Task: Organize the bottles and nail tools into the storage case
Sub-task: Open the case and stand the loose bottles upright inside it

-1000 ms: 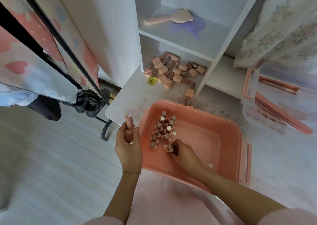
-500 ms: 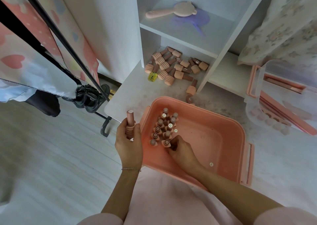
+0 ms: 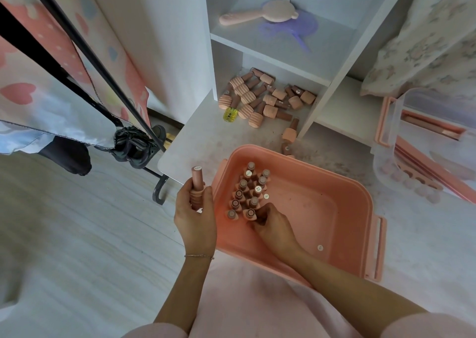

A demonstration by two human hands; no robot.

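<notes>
From the head view, the pink case [image 3: 355,201] sits in the lower middle of the frame on the white shelf board [image 3: 203,134], and a cluster of bottles [image 3: 248,192] stands upright in its left corner. The right hand [image 3: 274,225] is down inside the case, fingers curled at the nearest bottle [image 3: 249,213] in that cluster; whether it grips it or only nudges it straight I cannot tell. The left hand [image 3: 194,215], just left of the case, holds another bottle [image 3: 197,187] upright, fingers wrapped round its ribbed base.

Toward the upper middle, a heap of loose bottles [image 3: 265,98] lies on its side in the cupboard opening, a yellow one [image 3: 230,112] among them. At the right edge the clear lid tray [image 3: 422,162] lies with long pink tools in it.

The filling step looks to be in hand, with plenty left. Next, I'd judge, the held bottle wants setting upright beside the row, close against its neighbours without tipping them.
</notes>
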